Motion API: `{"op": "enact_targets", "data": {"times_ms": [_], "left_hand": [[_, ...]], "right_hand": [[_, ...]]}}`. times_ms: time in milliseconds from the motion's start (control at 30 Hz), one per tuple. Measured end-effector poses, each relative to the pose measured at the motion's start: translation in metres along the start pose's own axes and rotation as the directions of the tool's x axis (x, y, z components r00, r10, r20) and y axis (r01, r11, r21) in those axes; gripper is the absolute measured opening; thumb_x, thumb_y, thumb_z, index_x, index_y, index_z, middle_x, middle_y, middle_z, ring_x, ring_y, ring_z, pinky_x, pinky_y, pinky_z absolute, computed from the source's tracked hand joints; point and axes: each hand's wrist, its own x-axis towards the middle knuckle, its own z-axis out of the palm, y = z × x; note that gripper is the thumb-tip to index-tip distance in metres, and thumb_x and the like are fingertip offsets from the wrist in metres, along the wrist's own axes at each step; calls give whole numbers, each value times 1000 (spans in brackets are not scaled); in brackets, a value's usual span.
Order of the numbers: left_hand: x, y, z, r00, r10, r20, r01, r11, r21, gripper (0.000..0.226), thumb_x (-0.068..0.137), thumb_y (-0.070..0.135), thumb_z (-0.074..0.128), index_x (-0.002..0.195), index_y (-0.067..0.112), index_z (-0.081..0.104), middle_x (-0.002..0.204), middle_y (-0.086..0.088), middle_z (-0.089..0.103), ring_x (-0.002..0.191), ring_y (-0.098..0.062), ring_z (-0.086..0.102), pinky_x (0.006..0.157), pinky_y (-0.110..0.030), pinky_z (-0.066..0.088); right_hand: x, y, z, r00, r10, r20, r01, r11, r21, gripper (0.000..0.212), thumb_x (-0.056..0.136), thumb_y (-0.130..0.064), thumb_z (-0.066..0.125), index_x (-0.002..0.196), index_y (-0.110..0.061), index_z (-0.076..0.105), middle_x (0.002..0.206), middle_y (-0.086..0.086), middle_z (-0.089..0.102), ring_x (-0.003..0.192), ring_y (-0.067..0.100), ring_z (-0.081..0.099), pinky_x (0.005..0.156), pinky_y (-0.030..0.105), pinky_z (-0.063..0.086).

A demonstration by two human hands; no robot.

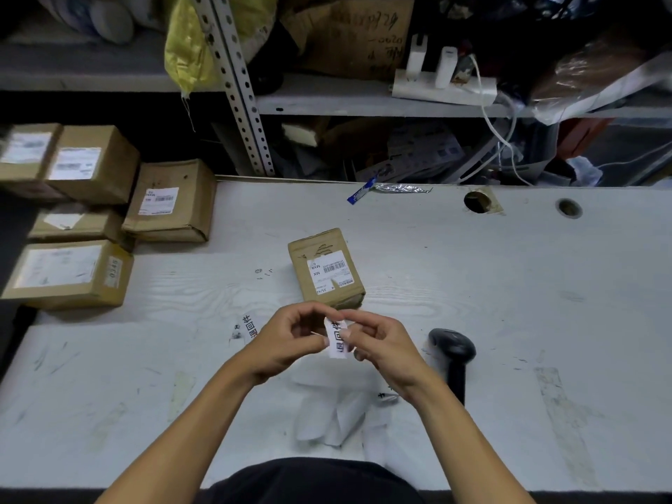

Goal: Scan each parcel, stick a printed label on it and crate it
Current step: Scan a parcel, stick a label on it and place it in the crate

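While the printed label [339, 338] is pinched between both hands just above the tabletop [509, 285], its handling can be judged: it is thin, light and limp, likely sticky on one face, and best held by its edges so that it is not folded onto itself. It is gripped by the thumb and fingertips of the left hand [287, 340] along its left edge and by those of the right hand [381, 343] along its right edge, as if the backing were being peeled. Nearer than the hands, loose white backing strips [327, 416] are seen on the tabletop. Just right of the right hand, a black handheld scanner [452, 349] is laid down. Just beyond the hands, apart from them, the small cardboard parcel [325, 269] is lying with its barcode label upward; it is judged light and fairly stiff. Far to the left of the left hand, other parcels [109, 212] are stacked. No crate can be made out.
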Motion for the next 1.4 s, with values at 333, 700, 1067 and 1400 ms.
{"op": "enact_targets", "data": {"times_ms": [333, 700, 1067, 1400], "left_hand": [[12, -9, 11, 930, -122, -346, 81, 988, -130, 65, 75, -5, 83, 129, 21, 57, 96, -10, 75, 86, -24, 75, 79, -35, 60], [62, 11, -15, 893, -26, -450, 102, 984, 147, 42, 72, 10, 90, 108, 19, 70, 92, -2, 74, 81, -16, 72, 70, -17, 57], [53, -14, -32, 908, -74, -412, 259, 872, 415, 59, 91, 33, 72, 142, 15, 51, 140, -3, 59, 112, -20, 63, 91, -28, 52], [30, 25, 33, 993, 87, -76, -65, 965, 255, 46, 96, 31, 62, 141, 30, 57, 130, 9, 67, 113, -14, 65, 96, -36, 55]], "right_hand": [[12, 5, 12, 979, 67, -193, -41, 990, 136, 17, 85, -5, 78, 95, -9, 64, 87, 12, 77, 71, 24, 70, 60, 28, 47], [60, -23, 14, 880, -245, -407, 30, 884, -467, 20, 86, -37, 77, 79, -22, 67, 80, -5, 72, 69, 15, 70, 65, 27, 55], [52, 9, 23, 847, -168, -504, -82, 895, -438, 28, 103, -30, 53, 125, -20, 68, 116, -5, 72, 99, 8, 65, 78, 18, 50], [-75, 0, 11, 608, -329, -722, 105, 935, -337, 16, 96, -37, 66, 108, -28, 72, 100, -21, 70, 93, -12, 63, 74, 5, 48]]}}
